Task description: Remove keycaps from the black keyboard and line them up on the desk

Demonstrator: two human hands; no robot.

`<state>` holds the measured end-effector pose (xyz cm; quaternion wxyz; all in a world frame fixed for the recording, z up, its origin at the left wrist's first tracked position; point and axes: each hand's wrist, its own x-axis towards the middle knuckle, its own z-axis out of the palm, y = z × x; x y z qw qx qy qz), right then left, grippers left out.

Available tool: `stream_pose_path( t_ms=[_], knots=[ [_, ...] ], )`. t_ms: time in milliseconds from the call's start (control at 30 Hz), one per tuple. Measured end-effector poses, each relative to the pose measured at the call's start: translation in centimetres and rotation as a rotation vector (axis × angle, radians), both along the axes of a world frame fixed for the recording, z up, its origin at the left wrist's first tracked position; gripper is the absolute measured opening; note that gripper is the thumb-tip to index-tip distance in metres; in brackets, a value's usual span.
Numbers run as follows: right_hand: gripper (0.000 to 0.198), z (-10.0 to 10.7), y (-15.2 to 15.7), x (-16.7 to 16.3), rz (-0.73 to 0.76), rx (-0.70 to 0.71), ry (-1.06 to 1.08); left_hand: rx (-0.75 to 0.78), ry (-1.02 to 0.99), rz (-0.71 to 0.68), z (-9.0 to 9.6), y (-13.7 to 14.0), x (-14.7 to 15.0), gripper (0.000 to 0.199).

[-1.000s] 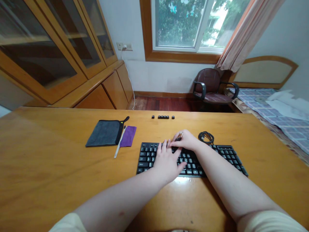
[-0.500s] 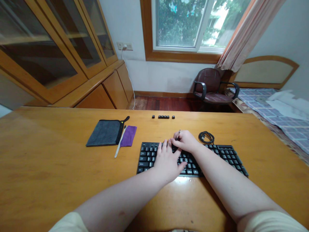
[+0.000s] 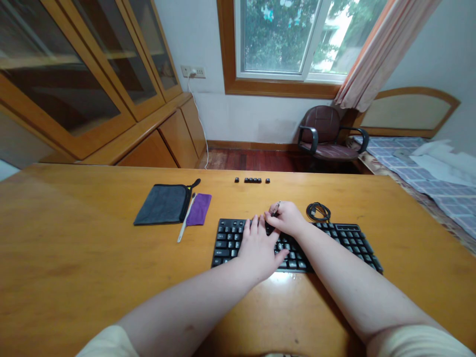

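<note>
A black keyboard [image 3: 224, 244] lies across the desk in front of me. Fingers spread, my left hand [image 3: 257, 250] rests flat over its left-middle keys and holds nothing. My right hand [image 3: 288, 218] is closed around a slim dark tool with a metal end [image 3: 276, 208], which slants up out of the fist. The tool's lower end is at the keyboard's top rows, close to my left fingertips; the fingers hide where it meets the keys. Beyond the keyboard, several loose black keycaps [image 3: 253, 180] sit in a row near the desk's far edge.
Left of the keyboard lie a grey cloth [image 3: 161, 204], a purple cloth [image 3: 199, 209] and a white-handled brush [image 3: 182, 229]. A coiled black cable [image 3: 318, 212] is behind the keyboard. The wooden desk [image 3: 92, 277] ends before a brown armchair [image 3: 322, 131] and a bed [image 3: 420, 163].
The tool in my right hand has tilted slightly, its metal end leaning a bit more to the right. My left hand stays in place on the keys.
</note>
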<state>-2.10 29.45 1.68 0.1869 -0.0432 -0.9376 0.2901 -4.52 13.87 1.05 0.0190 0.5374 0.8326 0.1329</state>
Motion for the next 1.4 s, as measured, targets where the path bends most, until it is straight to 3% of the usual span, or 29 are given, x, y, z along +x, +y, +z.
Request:
stream_pose_path(
  t_ms=[400,567,633,1000,1300,1400],
  knots=[
    [0.026,0.0,-0.2,-0.2,-0.058,-0.055,-0.022,0.016,-0.036,0.007,0.0,0.0,0.0,0.065],
    [0.03,0.5,0.7,-0.6,-0.355,-0.341,0.119,-0.001,-0.059,0.017,0.1,0.1,0.0,0.065],
    [0.032,0.7,1.1,-0.7,-0.403,-0.408,0.136,-0.007,-0.063,0.019,0.2,0.1,0.0,0.065],
    [0.042,0.0,1.6,-0.6,-0.341,-0.493,0.112,0.05,-0.127,0.002,0.5,0.0,-0.5,0.06],
    [0.049,-0.2,1.6,-0.9,-0.24,-0.716,0.086,0.388,-0.565,0.282,1.3,0.9,-3.3,0.033],
    [0.053,0.1,1.3,-0.8,-0.249,-0.794,0.016,0.48,-0.658,0.305,0.9,1.0,-3.6,0.035]
  ],
)
